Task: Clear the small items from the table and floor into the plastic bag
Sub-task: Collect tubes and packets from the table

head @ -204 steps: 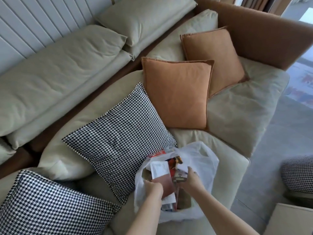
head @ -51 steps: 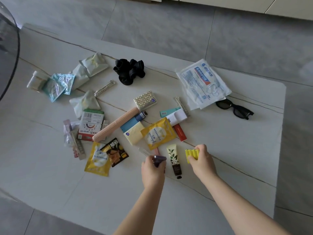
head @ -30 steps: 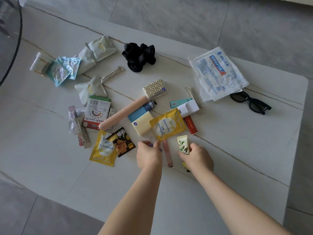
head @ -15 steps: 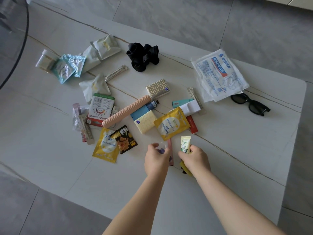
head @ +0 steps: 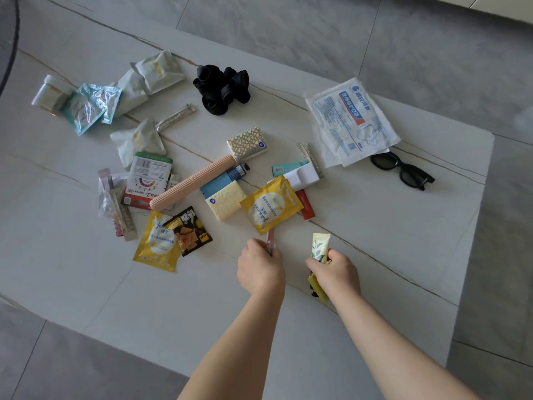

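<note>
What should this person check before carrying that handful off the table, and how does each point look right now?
1. Left hand grips the thin pink sachet stick: ok.
2. Right hand holds the cream leaf-printed tube: ok.
3. Yellow pack under the right hand held securely: cannot tell.
4. Plastic bag within reach: cannot tell, not in view.
5. White marble-look table cleared: not ok; the black sunglasses and many packets remain.

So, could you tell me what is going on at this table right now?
A person is gathering small items off a white table. The left hand pinches a thin pink stick sachet, and the right hand grips a cream hand-cream tube together with something yellow. Many packets, black sunglasses and a black scrunchie lie on the table. No bag is in view.
</note>
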Action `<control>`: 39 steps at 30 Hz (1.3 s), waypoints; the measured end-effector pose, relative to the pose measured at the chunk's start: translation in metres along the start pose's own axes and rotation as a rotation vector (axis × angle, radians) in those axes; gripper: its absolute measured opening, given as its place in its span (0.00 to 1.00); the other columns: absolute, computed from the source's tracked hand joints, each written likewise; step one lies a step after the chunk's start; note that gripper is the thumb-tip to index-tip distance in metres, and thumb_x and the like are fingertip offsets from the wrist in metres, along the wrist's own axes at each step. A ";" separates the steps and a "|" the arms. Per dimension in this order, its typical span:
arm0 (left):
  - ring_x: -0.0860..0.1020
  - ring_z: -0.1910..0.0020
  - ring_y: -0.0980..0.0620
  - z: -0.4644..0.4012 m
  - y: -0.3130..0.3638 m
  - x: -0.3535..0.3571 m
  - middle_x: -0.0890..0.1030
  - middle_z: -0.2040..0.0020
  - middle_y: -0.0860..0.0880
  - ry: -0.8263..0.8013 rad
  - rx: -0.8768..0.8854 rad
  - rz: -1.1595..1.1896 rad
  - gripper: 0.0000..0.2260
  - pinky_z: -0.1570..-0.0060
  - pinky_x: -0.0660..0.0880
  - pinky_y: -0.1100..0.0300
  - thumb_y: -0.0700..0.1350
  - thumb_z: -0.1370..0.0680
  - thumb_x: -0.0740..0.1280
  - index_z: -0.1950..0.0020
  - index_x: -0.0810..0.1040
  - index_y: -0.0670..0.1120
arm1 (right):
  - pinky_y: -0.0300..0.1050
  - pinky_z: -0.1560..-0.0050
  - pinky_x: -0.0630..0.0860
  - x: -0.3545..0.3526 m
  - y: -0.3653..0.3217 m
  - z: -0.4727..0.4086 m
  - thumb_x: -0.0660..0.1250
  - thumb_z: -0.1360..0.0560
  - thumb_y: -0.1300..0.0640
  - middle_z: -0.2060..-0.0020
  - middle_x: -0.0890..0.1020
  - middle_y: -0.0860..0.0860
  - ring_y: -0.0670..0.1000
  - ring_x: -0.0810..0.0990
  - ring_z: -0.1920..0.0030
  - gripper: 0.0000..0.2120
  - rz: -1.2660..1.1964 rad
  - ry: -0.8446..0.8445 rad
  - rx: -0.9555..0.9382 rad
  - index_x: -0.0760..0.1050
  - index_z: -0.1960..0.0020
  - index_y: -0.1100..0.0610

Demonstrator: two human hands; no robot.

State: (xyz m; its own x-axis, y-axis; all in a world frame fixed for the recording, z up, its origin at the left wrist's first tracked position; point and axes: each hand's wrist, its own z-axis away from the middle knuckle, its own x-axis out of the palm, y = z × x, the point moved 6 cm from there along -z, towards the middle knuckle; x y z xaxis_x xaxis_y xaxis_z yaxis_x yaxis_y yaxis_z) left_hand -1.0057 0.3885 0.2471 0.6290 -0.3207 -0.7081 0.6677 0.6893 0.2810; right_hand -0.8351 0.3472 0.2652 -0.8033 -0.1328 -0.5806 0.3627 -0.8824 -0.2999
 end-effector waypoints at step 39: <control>0.62 0.83 0.58 0.349 -0.287 -0.357 0.66 0.77 0.47 0.018 -0.238 1.534 0.16 0.77 0.60 0.74 0.44 0.19 0.61 0.65 0.70 0.38 | 0.48 0.67 0.79 0.044 -0.104 0.514 0.62 0.22 0.59 0.59 0.80 0.59 0.56 0.80 0.61 0.05 0.016 -0.941 -0.297 0.73 0.48 0.60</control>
State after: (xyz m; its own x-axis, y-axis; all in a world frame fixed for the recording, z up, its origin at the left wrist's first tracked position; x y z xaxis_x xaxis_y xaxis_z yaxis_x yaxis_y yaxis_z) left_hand -1.2827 0.0787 0.6449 0.6207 0.7707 0.1439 -0.6670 0.4226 0.6136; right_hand -1.1512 0.2011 0.6600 -0.7988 -0.5622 0.2141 0.3773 -0.7455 -0.5495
